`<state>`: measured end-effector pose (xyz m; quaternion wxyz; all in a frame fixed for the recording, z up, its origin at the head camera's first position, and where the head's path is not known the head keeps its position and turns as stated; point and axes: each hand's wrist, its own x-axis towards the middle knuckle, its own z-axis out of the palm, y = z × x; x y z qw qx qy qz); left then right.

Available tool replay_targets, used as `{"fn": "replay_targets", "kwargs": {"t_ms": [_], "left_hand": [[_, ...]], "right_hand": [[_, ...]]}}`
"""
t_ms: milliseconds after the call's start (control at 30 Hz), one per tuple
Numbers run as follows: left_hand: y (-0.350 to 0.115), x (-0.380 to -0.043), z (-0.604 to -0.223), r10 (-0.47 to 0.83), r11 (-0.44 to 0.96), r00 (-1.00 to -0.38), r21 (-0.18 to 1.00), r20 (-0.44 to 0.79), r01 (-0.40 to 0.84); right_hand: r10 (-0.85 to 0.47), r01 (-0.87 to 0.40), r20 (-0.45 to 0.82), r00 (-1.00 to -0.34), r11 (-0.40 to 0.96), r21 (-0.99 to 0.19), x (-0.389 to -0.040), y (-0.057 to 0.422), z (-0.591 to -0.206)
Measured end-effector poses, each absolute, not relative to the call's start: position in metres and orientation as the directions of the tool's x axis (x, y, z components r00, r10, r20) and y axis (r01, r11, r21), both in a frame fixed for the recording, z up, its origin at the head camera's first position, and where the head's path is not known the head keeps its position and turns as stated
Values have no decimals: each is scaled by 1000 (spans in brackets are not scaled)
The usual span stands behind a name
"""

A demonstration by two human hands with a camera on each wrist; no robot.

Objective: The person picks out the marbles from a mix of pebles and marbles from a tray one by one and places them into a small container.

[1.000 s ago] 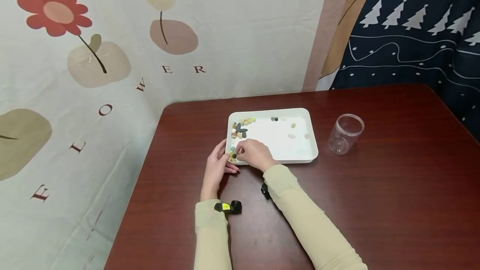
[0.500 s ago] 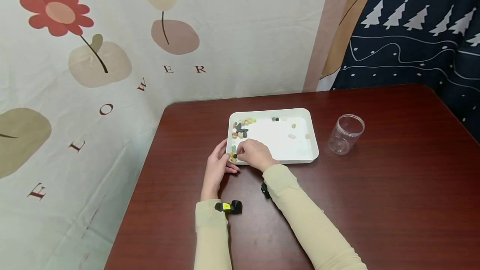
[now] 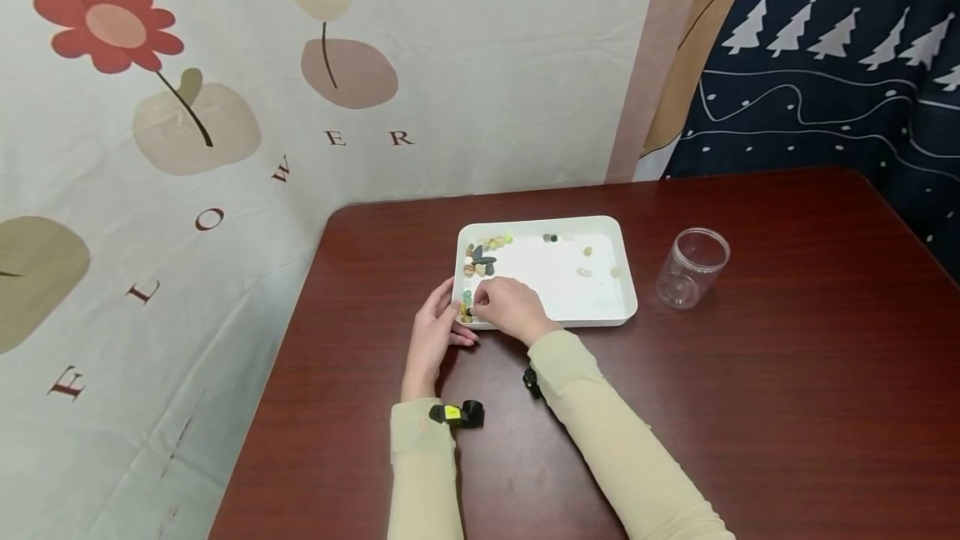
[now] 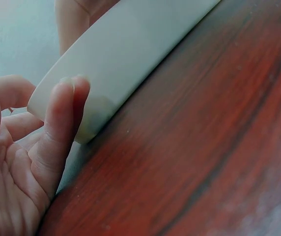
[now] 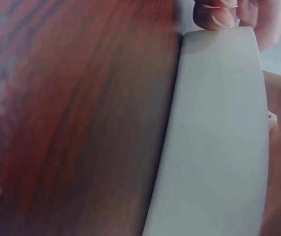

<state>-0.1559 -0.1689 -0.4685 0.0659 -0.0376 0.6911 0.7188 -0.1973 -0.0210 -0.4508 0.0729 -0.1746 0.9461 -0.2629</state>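
Observation:
A shallow white tray lies on the table with small stones in it. My left hand grips its near left corner. In the left wrist view, my left fingers lie against the outside of the tray's wall. Over the same corner my right hand reaches in, its thumb and finger pinching a small dark stone. Yellowish and green stones lie beside those fingertips. From the right wrist camera, the tray's wall hides most of the right hand and the stone.
Further up the tray's left side are dark, brown and white stones, with yellow-green ones along the back. Two dark stones and several pale ones lie toward the right. A clear plastic jar stands right of the tray.
The right fingertips shift very slightly at the dark stone in the near left corner. The left hand keeps its place on the tray.

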Motion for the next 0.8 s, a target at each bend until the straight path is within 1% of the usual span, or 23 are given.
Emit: {"fn": "replay_targets", "kwargs": {"t_ms": [267,500,733,800], "left_hand": [[-170,-156,-469,38,-30,-989,989,-141,-142],[-169,-156,-469,19,-14,-988,988,-155,-155],[-171,-164,-493,-25,-3,-990,991,-136,-136],[-171,-164,-494,-29,-3,-991,992,-129,-129]], "right_hand": [[-372,-308,-4,-928,774,-553,-193,-16,-447],[-361,-333,76,-929,731,-596,-189,-8,-445],[-324,-341,154,-933,668,-661,-185,2,-447],[-314,-341,166,-935,656,-673,-184,5,-446]]}}
